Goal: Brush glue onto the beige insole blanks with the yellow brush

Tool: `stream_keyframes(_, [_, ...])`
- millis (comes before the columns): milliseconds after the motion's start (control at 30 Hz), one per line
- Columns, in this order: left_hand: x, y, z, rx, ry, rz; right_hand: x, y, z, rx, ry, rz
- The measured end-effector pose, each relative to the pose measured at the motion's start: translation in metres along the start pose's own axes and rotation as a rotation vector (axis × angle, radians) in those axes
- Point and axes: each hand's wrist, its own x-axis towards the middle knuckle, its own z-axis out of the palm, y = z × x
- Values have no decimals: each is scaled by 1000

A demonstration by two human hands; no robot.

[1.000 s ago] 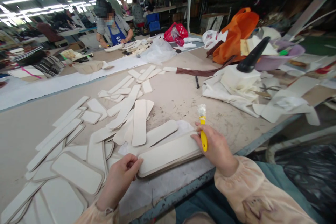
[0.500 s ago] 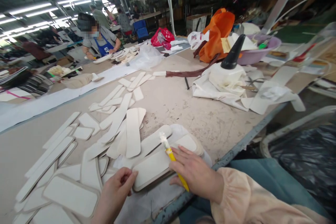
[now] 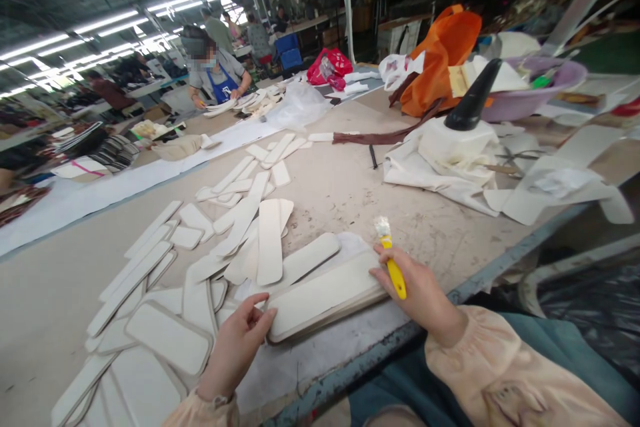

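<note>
My right hand (image 3: 423, 293) is closed round a brush with a yellow handle (image 3: 397, 278). Its bristles (image 3: 383, 228) are coated in something white and point away from me. The fingertips of this hand also touch the right end of a long white panel with rounded corners (image 3: 325, 293), which lies on a stack of similar pieces. At the panel's left end, my left hand (image 3: 237, 347) pinches the edge between thumb and fingers. Left of the stack, several loose white panels (image 3: 167, 337) lie overlapping, some with brownish edges.
A white container with a black cone-shaped top (image 3: 473, 97) stands at the right. Behind it are an orange bag (image 3: 440, 57) and a purple basin (image 3: 530, 97). A small dark tool (image 3: 373, 157) lies mid-table. Across the table, a person in a blue apron (image 3: 223, 83) works.
My right hand has moved right with the brush, off the panel's top to its right end. The top panel now shows along its full length. My view has shifted, moving the scene rightward.
</note>
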Motion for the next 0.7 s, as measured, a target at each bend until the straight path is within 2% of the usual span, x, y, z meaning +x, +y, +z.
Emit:
stream_keyframes(167, [-6,5,3,71,120,44,-1,-3,0,26,37,3])
stream_keyframes(400, [-12,7,11,117,243,149,1,-12,-2,49,196,-6])
stream_keyframes(500, [-16,5,10,116,284,217,3,-19,-3,227,185,16])
stream_keyframes(600, [-18,15,5,126,312,330,9,-27,-7,471,163,28])
stream_keyframes(700, [-17,39,1,168,207,439,17,-36,-15,672,167,33])
